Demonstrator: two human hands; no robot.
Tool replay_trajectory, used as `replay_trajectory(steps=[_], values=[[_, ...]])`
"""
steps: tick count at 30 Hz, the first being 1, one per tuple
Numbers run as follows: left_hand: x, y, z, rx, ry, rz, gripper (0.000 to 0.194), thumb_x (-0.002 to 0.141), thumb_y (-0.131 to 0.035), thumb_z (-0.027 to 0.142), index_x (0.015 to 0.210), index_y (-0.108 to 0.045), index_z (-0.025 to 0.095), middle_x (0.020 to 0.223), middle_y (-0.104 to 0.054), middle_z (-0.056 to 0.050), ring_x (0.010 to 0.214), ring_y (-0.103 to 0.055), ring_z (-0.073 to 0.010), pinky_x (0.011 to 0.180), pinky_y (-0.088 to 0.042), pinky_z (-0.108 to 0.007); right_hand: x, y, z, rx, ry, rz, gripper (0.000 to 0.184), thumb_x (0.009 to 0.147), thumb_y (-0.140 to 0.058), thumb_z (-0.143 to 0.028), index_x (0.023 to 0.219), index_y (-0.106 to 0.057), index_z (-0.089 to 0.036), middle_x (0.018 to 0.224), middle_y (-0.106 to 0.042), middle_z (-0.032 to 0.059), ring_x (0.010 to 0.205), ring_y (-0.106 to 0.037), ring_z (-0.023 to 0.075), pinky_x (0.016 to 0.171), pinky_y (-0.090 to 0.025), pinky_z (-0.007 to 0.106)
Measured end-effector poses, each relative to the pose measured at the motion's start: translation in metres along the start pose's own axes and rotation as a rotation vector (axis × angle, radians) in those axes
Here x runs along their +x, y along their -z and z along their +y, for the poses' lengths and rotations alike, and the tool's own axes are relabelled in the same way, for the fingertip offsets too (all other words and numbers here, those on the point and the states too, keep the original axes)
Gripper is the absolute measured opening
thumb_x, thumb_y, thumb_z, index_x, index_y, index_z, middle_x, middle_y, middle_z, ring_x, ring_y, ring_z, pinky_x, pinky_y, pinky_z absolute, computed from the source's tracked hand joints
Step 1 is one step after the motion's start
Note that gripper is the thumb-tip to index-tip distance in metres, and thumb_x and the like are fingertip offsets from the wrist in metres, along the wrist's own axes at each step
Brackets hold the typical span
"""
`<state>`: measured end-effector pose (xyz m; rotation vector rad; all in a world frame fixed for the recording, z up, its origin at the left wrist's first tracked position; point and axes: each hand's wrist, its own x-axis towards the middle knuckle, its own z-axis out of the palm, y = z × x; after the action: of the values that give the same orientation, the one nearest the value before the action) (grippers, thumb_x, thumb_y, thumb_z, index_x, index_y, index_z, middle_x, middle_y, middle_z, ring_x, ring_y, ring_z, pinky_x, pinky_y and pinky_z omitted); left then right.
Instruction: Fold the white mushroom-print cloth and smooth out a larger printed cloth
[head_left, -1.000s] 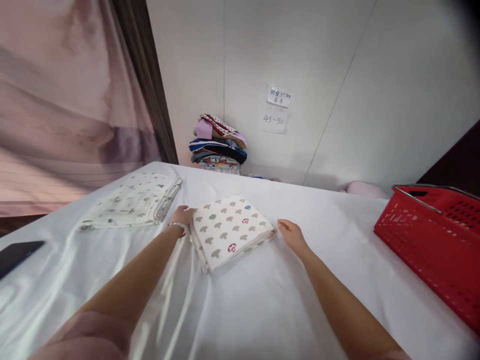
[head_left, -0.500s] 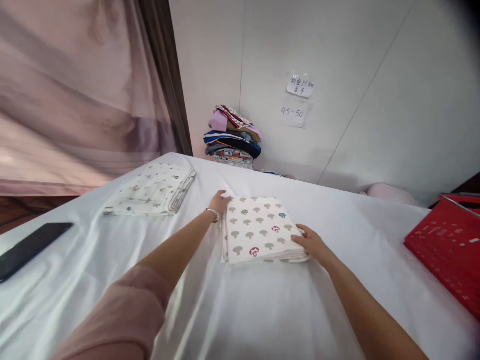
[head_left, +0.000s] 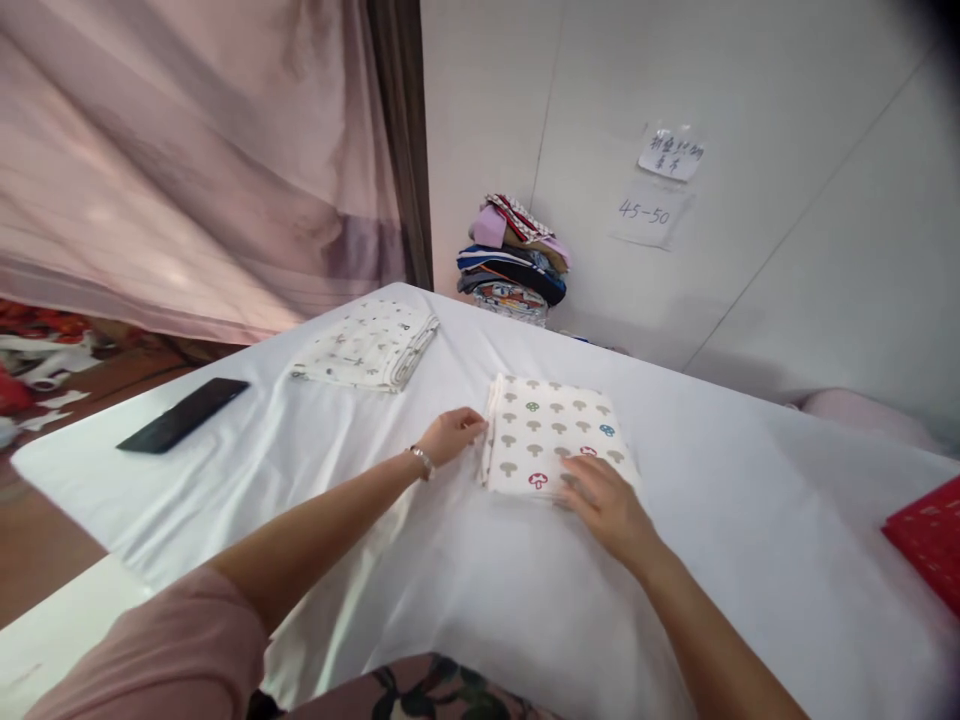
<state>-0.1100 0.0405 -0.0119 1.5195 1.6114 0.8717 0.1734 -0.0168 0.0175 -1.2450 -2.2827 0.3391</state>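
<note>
In front of me lies a folded white cloth printed with grey mushrooms and a few green, blue and red ones. My left hand is at its left edge, fingers loosely bent with the tips touching or very near the layered side. Over the near right part of the cloth rests my right hand, its fingers apart and its palm down. A second folded cloth, white with small dark prints, lies farther back to the left.
A white sheet covers the table. At left lies a black phone-like slab. Stacked folded fabrics stand behind the far edge, by the wall. A red basket is partly in view at right; a pink curtain hangs at left.
The view has swung left. My left hand has moved from the cloth's far left corner down its left side. My right hand has come from beside the cloth onto its near right part.
</note>
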Motion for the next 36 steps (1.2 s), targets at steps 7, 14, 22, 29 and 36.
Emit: replay_trajectory(steps=[7, 14, 22, 29, 36], values=[[-0.054, -0.027, 0.001, -0.222, 0.162, -0.008, 0.018, 0.069, -0.057, 0.035, 0.073, -0.055, 0.017, 0.055, -0.056, 0.003, 0.05, -0.053, -0.0102, 0.047, -0.04, -0.019, 0.026, -0.043, -0.049, -0.154, 0.253, -0.101, 0.034, 0.078, -0.054, -0.018, 0.111, -0.052, -0.023, 0.103, -0.055, 0.0067, 0.097, -0.048, 0.0231, 0.078, -0.041, 0.037], [-0.054, -0.028, 0.015, -0.175, 0.208, -0.027, 0.022, 0.07, -0.058, 0.038, 0.065, -0.053, 0.018, 0.04, -0.049, 0.006, 0.038, -0.044, -0.0074, 0.039, -0.032, -0.018, 0.038, -0.057, -0.042, 0.084, 0.125, 0.031, 0.025, 0.081, -0.043, -0.014, 0.096, -0.061, -0.023, 0.092, -0.059, 0.0034, 0.088, -0.051, 0.0177, 0.078, -0.041, 0.031], [-0.057, -0.03, 0.01, -0.263, 0.252, -0.099, 0.023, 0.068, -0.058, 0.039, 0.071, -0.053, 0.017, 0.038, -0.05, 0.006, 0.031, -0.035, -0.0058, 0.037, -0.027, -0.019, 0.04, -0.062, -0.052, 0.414, -0.132, 0.214, 0.02, 0.085, -0.04, -0.028, 0.089, -0.059, -0.021, 0.087, -0.059, 0.0027, 0.082, -0.053, 0.0162, 0.073, -0.043, 0.028], [-0.057, -0.033, 0.01, -0.406, 0.263, -0.148, 0.013, 0.067, -0.054, 0.028, 0.064, -0.047, 0.018, 0.034, -0.044, 0.008, 0.031, -0.034, -0.0061, 0.037, -0.025, -0.019, 0.036, -0.075, -0.053, 0.186, 0.091, 0.149, 0.027, 0.084, -0.038, -0.017, 0.101, -0.058, -0.022, 0.097, -0.057, 0.0066, 0.093, -0.05, 0.02, 0.083, -0.042, 0.036], [-0.057, -0.034, 0.005, -0.43, 0.267, -0.16, 0.01, 0.066, -0.052, 0.026, 0.063, -0.048, 0.018, 0.034, -0.044, 0.007, 0.032, -0.037, -0.007, 0.037, -0.026, -0.019, 0.035, -0.077, -0.055, 0.104, 0.133, 0.185, 0.031, 0.086, -0.036, -0.014, 0.108, -0.055, -0.021, 0.1, -0.054, 0.0078, 0.094, -0.049, 0.0202, 0.082, -0.043, 0.036]])
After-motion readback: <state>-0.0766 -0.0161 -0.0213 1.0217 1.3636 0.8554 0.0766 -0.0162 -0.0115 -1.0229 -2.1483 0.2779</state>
